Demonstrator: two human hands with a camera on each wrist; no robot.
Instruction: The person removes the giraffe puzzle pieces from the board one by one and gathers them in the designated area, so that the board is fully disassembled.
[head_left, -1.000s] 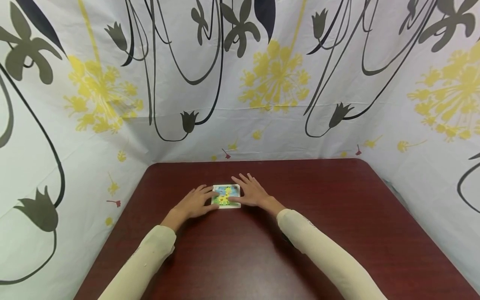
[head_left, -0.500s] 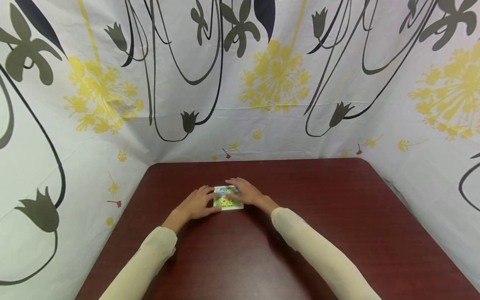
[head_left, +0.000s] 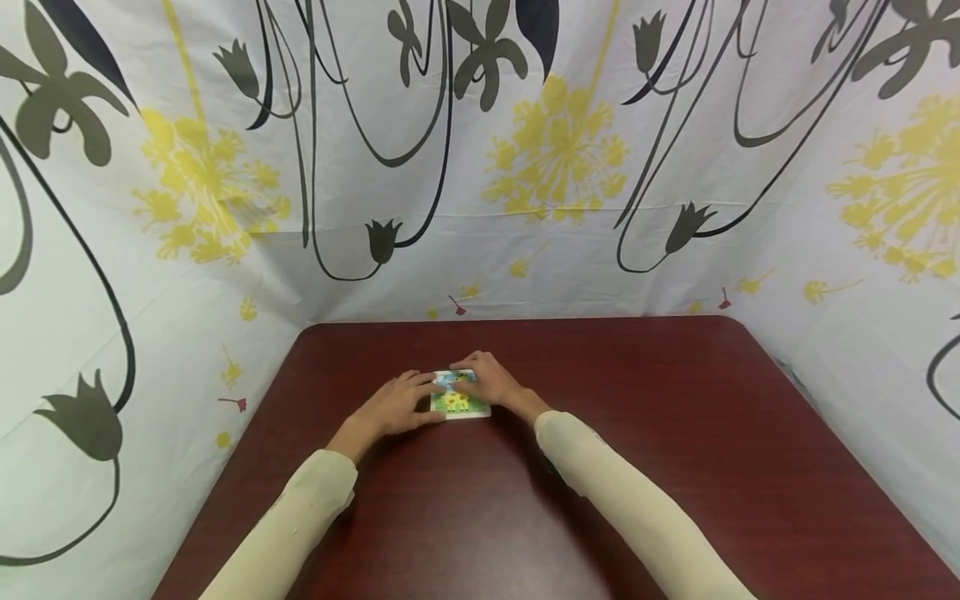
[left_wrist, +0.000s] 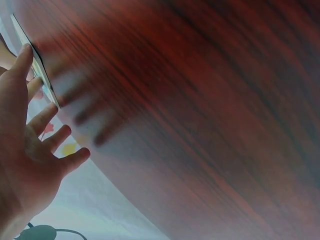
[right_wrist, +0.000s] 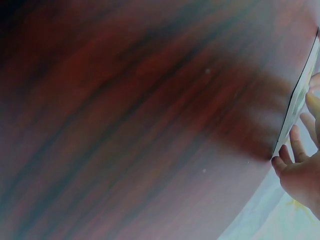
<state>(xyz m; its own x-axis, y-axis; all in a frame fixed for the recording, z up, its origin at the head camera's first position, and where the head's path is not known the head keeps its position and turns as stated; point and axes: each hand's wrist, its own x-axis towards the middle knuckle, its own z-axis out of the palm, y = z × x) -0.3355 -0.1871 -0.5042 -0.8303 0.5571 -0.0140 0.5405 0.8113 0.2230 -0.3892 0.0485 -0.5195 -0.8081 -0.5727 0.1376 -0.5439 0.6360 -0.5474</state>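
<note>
A small flat square board [head_left: 462,403] with a yellow giraffe picture and a white border lies on the table, toward its far side. My left hand [head_left: 394,405] rests at the board's left side, fingers fairly straight, the thumb along the near edge and fingertips near the upper left. At the upper right corner, my right hand [head_left: 492,382] holds the board with bent fingers over the far edge and its thumb across the picture; part of the picture is covered. Both wrist views catch the board [right_wrist: 296,107] edge-on, and the left hand's fingers [left_wrist: 44,119] spread beside it.
The dark red wooden table [head_left: 465,517] has rounded far corners. A white cloth [head_left: 457,192] printed with grey and yellow flowers hangs behind it and along both sides. Cream sleeves [head_left: 622,492] cover both forearms.
My right hand has gone from spread fingers at the board's right edge to bent fingers over its upper right corner. The board has shifted slightly right; the left hand stays beside it.
</note>
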